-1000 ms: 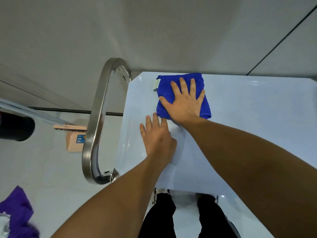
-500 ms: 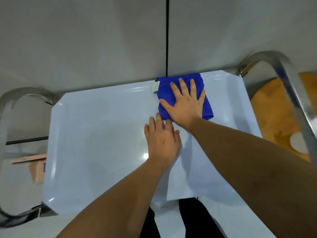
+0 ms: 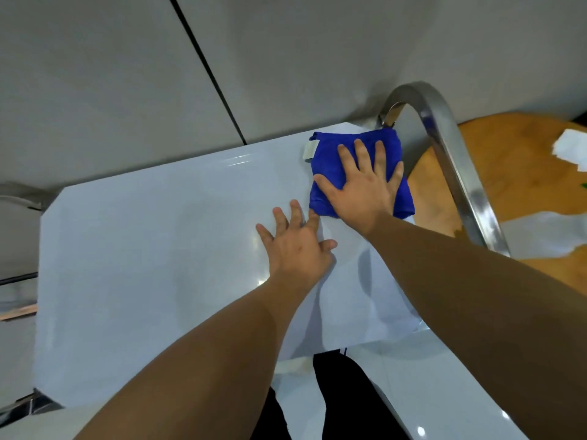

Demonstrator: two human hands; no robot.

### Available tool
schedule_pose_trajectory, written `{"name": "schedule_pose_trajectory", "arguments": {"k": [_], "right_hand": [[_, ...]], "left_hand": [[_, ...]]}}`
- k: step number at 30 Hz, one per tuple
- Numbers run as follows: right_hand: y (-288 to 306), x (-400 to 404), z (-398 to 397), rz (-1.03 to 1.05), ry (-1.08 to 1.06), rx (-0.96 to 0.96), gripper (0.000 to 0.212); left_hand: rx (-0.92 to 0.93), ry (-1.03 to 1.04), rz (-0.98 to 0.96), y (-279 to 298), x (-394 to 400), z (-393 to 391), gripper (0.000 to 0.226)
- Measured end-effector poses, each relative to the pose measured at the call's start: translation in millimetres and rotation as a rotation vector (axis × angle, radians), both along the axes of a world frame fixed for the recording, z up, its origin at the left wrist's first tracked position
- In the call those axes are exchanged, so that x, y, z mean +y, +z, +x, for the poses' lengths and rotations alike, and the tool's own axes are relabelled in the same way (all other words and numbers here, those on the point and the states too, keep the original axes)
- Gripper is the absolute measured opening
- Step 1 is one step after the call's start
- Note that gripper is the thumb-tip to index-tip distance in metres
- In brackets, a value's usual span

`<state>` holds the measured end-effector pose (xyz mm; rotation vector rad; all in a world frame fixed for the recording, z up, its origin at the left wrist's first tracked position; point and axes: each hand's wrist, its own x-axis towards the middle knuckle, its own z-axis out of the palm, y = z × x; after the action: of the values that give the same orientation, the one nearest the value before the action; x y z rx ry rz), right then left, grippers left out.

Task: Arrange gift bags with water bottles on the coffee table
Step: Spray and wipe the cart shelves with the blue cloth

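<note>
1. A glossy white desk (image 3: 133,265) fills the middle of the frame.
2. The right hand (image 3: 362,188) presses flat, fingers spread, on a folded blue cloth (image 3: 327,154) at the desk's upper right corner.
3. The left hand (image 3: 295,246) rests flat on the desk just below and left of the cloth.
4. A curved metal bar (image 3: 444,147) stands at the right, with an orange surface (image 3: 514,173) beyond it.

Your coffee table top (image 3: 133,249): glossy, smooth, pale blue-white, catching glare. Blue cloth (image 3: 330,150) under your palm: soft, matt, napped. Table frame (image 3: 444,147): polished metal. Round surface (image 3: 508,160) beside: matt wood.
</note>
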<state>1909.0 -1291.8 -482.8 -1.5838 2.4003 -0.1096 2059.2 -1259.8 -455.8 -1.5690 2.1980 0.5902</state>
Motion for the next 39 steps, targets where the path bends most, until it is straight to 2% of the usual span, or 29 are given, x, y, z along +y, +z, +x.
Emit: {"name": "schedule_pose_trajectory", "arguments": {"k": [10,14,18,21,24,30,39], "right_hand": [[-8,59,30,-0.049,-0.261,0.025,0.077],[-8,68,54,-0.046,-0.262,0.027,0.076],[-12,69,82,-0.033,-0.192,0.066,0.073],[-13,70,97,-0.052,-0.161,0.082,0.074],[-13,67,114,-0.029,-0.11,0.091,0.075],[-13,54,201,0.015,0.047,0.098,0.076],[-6,49,370,0.059,0.327,0.049,0.079]], "left_hand": [[0.014,-0.03,0.02,-3,-7,8,0.076],[0.081,-0.099,0.015,-1,-14,27,0.072],[0.182,-0.175,-0.074,1,-23,48,0.064],[0.361,-0.059,-0.095,-7,-15,73,0.059],[0.458,0.029,-0.263,-23,-1,125,0.048],[0.28,0.235,-0.392,-27,26,238,0.043],[0.222,0.466,-0.503,-20,86,386,0.034]]}}
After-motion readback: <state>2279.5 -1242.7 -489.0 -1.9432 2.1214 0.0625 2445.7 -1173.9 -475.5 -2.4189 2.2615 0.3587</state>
